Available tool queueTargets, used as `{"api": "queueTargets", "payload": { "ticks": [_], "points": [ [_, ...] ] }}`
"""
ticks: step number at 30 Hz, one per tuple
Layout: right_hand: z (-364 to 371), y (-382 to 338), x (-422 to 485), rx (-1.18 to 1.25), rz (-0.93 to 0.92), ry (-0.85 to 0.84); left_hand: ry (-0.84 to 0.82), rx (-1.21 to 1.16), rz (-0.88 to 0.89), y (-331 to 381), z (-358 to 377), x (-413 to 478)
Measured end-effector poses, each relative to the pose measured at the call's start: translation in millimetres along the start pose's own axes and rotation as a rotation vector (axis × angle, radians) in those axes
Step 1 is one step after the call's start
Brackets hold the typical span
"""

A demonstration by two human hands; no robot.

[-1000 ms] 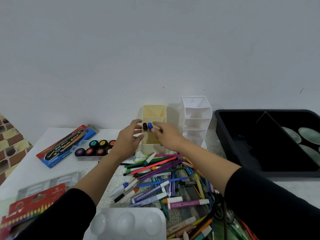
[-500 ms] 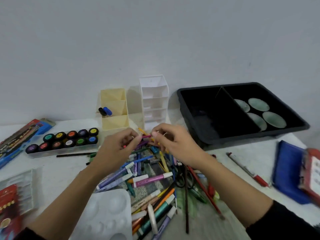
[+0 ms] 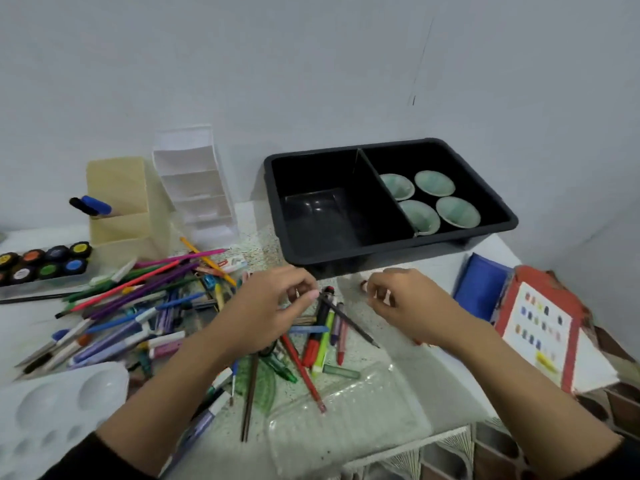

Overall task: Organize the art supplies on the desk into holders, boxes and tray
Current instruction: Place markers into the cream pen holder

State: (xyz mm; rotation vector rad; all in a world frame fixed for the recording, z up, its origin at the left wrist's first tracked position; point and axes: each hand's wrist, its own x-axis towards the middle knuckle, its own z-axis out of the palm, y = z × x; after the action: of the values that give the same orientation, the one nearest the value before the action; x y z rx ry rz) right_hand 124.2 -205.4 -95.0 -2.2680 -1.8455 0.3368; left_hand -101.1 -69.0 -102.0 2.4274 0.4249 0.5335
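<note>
Farthest left, at the worktop's (image 3: 259,247) left edge, sit the paint pots (image 3: 48,261). Behind them, toward the back edge, stands the cream holder (image 3: 128,181) with two markers (image 3: 91,205) leaning out of it, and the white holder (image 3: 194,188) stands just beside it. In front of both spreads the pen pile (image 3: 138,306), most pens lying slantwise from near left to far right.

The left hand (image 3: 270,306) hovers over the pile's right end with its fingers curled. Thumb and forefinger meet at the far tip of a thin pencil (image 3: 349,322) and seem to pinch it. The pencil's long axis runs from that tip down and rightward toward the near edge, across a black-and-red marker (image 3: 322,311) that lies roughly far-to-near.

The right hand (image 3: 408,306) hangs just right of these, fingers curled, with something small and dark at the fingertips. Whether it is gripped, and what it is, I cannot tell. Behind the hands the tray (image 3: 381,252) holds four dishes (image 3: 433,183) in its right compartment.

The holders lie well apart from the pencil, up and to the left, so the left hand is the nearer one. As I judge it, the pencil must swing upright before it goes in.
</note>
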Motion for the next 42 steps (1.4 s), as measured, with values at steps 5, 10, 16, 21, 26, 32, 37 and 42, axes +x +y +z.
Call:
{"api": "queueTargets", "payload": {
  "ticks": [5, 10, 16, 21, 26, 32, 37, 42],
  "points": [
    [34.6, 28.8, -3.2, -0.092, -0.006, 0.035, 0.085, 0.007, -0.175, 4.7, 18.0, -5.7],
    [47.8, 37.3, 1.6, 0.005, -0.085, 0.070, 0.250, 0.047, -0.198, 5.5, 8.5, -3.3],
    [39.3, 35.3, 8.7, 0.342, -0.141, 0.067, -0.089, 0.286, -0.244, -3.4, 28.9, -2.8],
    [37.9, 23.7, 12.6, 0.400, -0.175, -0.019, -0.212, 0.522, -0.404, 2.7, 46.4, 2.6],
    [51.1, 11.9, 13.3, 0.337, -0.238, -0.007, -0.216, 0.534, -0.566, 12.7, 58.2, 21.0],
    [50.6, 20.0, 17.1, 0.302, -0.157, 0.035, -0.220, 0.411, -0.689, 8.0, 58.1, 37.8],
    [38.3, 29.5, 18.7, 0.212, -0.066, 0.051, -0.151, 0.465, -0.594, 9.7, 55.6, 38.2],
    [27.3, 41.6, 22.6, 0.129, 0.022, 0.055, -0.080, 0.355, -0.439, 7.7, 45.8, 36.2]
  ]
}}
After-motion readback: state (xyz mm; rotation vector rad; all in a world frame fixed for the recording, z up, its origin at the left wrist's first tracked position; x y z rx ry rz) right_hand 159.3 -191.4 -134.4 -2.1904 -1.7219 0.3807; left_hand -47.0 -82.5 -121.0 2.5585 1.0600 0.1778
